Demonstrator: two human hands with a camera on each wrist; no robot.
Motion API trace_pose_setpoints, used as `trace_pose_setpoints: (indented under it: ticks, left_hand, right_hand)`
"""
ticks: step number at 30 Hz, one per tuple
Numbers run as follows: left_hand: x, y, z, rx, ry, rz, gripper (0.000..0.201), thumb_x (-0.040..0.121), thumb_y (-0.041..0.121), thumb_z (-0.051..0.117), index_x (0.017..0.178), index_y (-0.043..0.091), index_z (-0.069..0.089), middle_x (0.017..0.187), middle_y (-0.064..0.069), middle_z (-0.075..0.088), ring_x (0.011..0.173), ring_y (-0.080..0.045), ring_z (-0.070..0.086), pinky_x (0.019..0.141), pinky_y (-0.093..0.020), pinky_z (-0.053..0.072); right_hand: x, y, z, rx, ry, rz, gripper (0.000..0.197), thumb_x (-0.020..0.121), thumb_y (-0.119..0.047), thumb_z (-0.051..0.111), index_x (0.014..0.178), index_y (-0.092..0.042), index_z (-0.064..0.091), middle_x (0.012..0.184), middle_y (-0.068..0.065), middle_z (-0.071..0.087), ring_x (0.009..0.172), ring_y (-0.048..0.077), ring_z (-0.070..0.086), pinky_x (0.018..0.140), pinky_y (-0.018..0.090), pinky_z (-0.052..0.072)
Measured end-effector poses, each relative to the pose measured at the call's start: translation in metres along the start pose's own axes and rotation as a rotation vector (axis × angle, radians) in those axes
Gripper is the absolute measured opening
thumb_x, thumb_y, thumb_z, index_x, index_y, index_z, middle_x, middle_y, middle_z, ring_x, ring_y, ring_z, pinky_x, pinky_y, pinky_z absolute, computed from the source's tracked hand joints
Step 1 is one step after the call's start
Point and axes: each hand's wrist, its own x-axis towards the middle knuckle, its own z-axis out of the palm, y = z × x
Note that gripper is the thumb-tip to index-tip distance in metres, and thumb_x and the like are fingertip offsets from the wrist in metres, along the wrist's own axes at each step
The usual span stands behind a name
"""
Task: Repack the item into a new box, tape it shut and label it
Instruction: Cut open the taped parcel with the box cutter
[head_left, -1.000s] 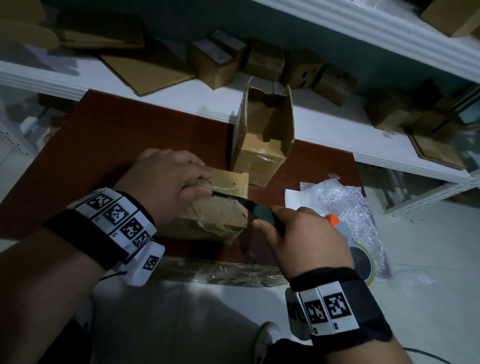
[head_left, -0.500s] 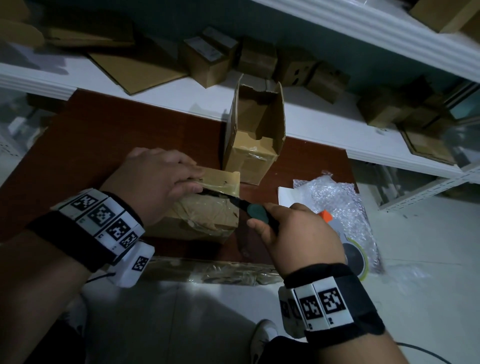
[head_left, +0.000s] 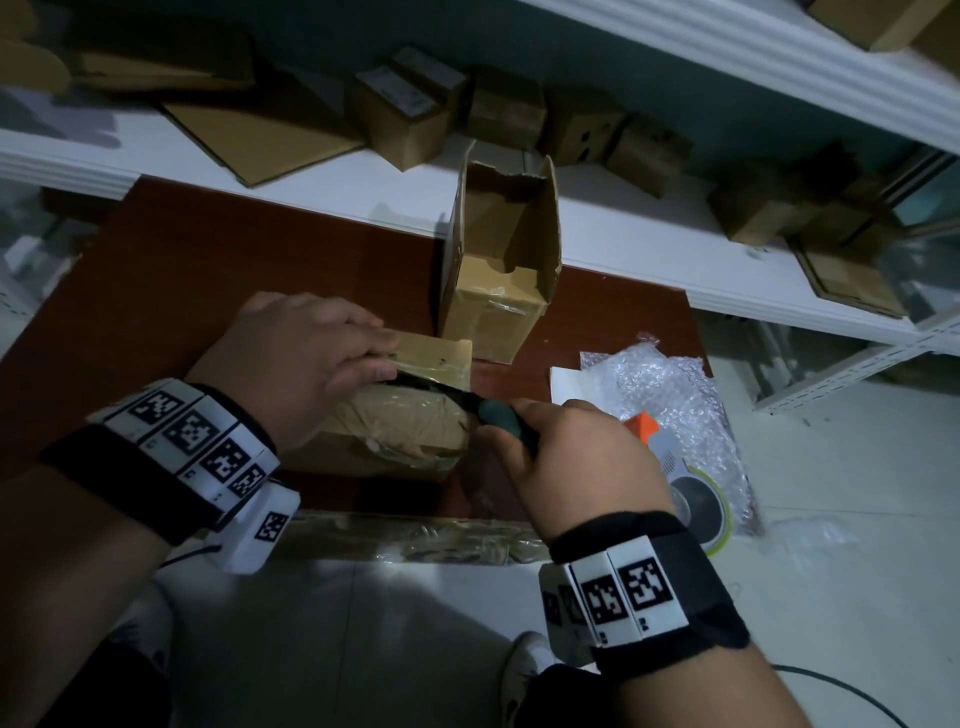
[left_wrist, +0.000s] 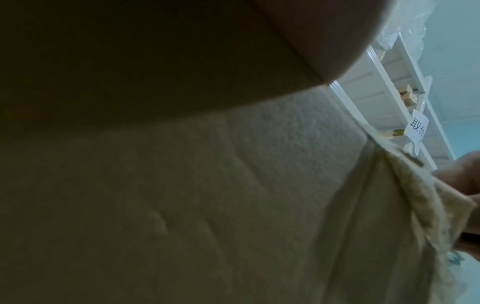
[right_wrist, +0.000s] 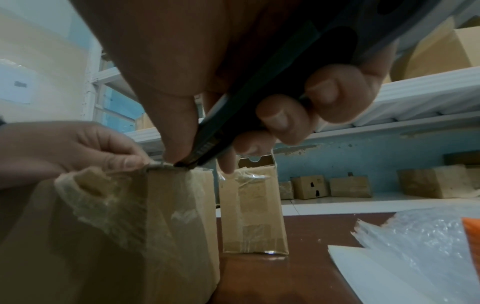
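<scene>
A tape-wrapped cardboard box (head_left: 395, 431) lies on the brown table (head_left: 182, 291) near its front edge. My left hand (head_left: 371, 358) lies over the box's top and pinches its raised flap (head_left: 436, 353). My right hand (head_left: 519, 421) grips a dark green-handled cutter (head_left: 496, 415), whose tip sits at the taped top edge under the flap. The right wrist view shows the cutter (right_wrist: 228, 131) meeting the tape on the box (right_wrist: 124, 226), right next to the left hand's fingers (right_wrist: 122, 162). In the left wrist view the box wall (left_wrist: 233, 185) fills the frame. An open, upright box (head_left: 498, 270) stands just behind.
Bubble wrap (head_left: 670, 395) over white paper (head_left: 566, 384), an orange-tipped item (head_left: 641, 426) and a round disc (head_left: 698, 506) lie at the table's right end. A white shelf (head_left: 311, 171) behind the table carries several small boxes (head_left: 410, 119) and flat cardboard. A clear plastic strip (head_left: 415, 535) hangs at the front edge.
Both hands stay at the taped box, the cutter still under the flap. The view has drifted a little; nothing was picked up or let go.
</scene>
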Motion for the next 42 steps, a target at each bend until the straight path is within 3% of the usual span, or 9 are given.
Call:
trace_pose_setpoints:
  ticks: [5, 9, 16, 20, 26, 30, 34, 38, 42]
  left_hand:
    - [-0.001, 0.001, -0.001, 0.018, -0.01, 0.008, 0.057, 0.09, 0.063, 0.026, 0.124, 0.039, 0.064, 0.129, 0.012, 0.062, 0.118, -0.017, 0.054, 0.1, -0.046, 0.032]
    - [-0.001, 0.002, -0.002, -0.009, -0.001, 0.002, 0.057, 0.089, 0.062, 0.026, 0.123, 0.039, 0.065, 0.129, 0.013, 0.062, 0.117, -0.017, 0.054, 0.1, -0.045, 0.031]
    - [0.0, 0.0, -0.001, -0.001, 0.03, -0.008, 0.053, 0.091, 0.062, 0.029, 0.12, 0.038, 0.067, 0.125, 0.012, 0.064, 0.111, -0.018, 0.057, 0.096, -0.047, 0.035]
    - [0.0, 0.001, 0.0, 0.006, 0.03, -0.014, 0.052, 0.092, 0.062, 0.03, 0.121, 0.04, 0.066, 0.126, 0.014, 0.063, 0.113, -0.016, 0.056, 0.098, -0.046, 0.033]
    - [-0.001, -0.001, 0.0, -0.005, 0.032, -0.008, 0.053, 0.091, 0.063, 0.029, 0.121, 0.039, 0.066, 0.126, 0.013, 0.064, 0.113, -0.017, 0.056, 0.097, -0.045, 0.033]
    - [-0.001, 0.0, -0.001, -0.025, 0.038, 0.001, 0.053, 0.093, 0.061, 0.027, 0.12, 0.038, 0.067, 0.124, 0.013, 0.065, 0.113, -0.018, 0.058, 0.097, -0.047, 0.034]
    - [0.0, 0.0, -0.003, -0.045, 0.048, 0.024, 0.058, 0.096, 0.06, 0.021, 0.117, 0.034, 0.068, 0.118, 0.01, 0.069, 0.108, -0.018, 0.062, 0.094, -0.048, 0.039]
    - [0.0, 0.0, -0.003, -0.045, 0.055, 0.064, 0.068, 0.095, 0.068, 0.017, 0.115, 0.031, 0.07, 0.117, 0.007, 0.07, 0.106, -0.021, 0.064, 0.093, -0.051, 0.042]
    - [0.0, 0.001, -0.004, -0.06, 0.049, 0.068, 0.057, 0.093, 0.061, 0.026, 0.117, 0.033, 0.07, 0.121, 0.011, 0.068, 0.11, -0.018, 0.061, 0.093, -0.043, 0.035]
  right_hand:
    - [-0.003, 0.004, -0.005, 0.004, -0.021, 0.008, 0.046, 0.092, -0.068, 0.046, 0.122, -0.039, 0.063, 0.102, -0.002, 0.064, 0.096, 0.024, 0.064, 0.068, 0.032, 0.048]
    - [-0.004, 0.004, -0.007, -0.005, -0.009, 0.013, 0.046, 0.092, -0.068, 0.048, 0.126, -0.041, 0.061, 0.106, -0.002, 0.064, 0.099, 0.025, 0.065, 0.075, 0.034, 0.052]
    - [0.001, -0.001, 0.0, -0.026, 0.035, 0.007, 0.047, 0.092, -0.069, 0.045, 0.128, -0.042, 0.057, 0.1, -0.002, 0.059, 0.096, 0.027, 0.063, 0.069, 0.033, 0.047]
    - [0.0, 0.006, -0.004, -0.019, 0.016, 0.014, 0.046, 0.091, -0.069, 0.048, 0.127, -0.041, 0.06, 0.105, -0.002, 0.062, 0.1, 0.026, 0.063, 0.073, 0.035, 0.052]
    - [0.006, 0.04, -0.009, -0.016, 0.092, 0.12, 0.045, 0.09, -0.069, 0.051, 0.117, -0.037, 0.065, 0.089, 0.0, 0.054, 0.091, 0.03, 0.065, 0.071, 0.036, 0.054]
    - [0.002, 0.039, -0.003, 0.107, 0.095, 0.027, 0.052, 0.086, -0.075, 0.05, 0.126, -0.044, 0.063, 0.093, -0.003, 0.059, 0.094, 0.024, 0.064, 0.074, 0.035, 0.052]
    - [0.001, 0.029, 0.001, 0.069, 0.081, -0.085, 0.053, 0.085, -0.076, 0.048, 0.127, -0.048, 0.061, 0.094, -0.006, 0.062, 0.095, 0.02, 0.064, 0.07, 0.032, 0.048]
    - [0.003, 0.029, 0.006, 0.047, 0.096, -0.117, 0.051, 0.085, -0.077, 0.047, 0.126, -0.05, 0.06, 0.091, -0.007, 0.06, 0.091, 0.02, 0.064, 0.068, 0.035, 0.054]
    - [0.009, 0.025, 0.01, 0.035, 0.11, -0.101, 0.051, 0.087, -0.075, 0.046, 0.128, -0.047, 0.059, 0.091, -0.006, 0.058, 0.09, 0.021, 0.063, 0.07, 0.038, 0.056]
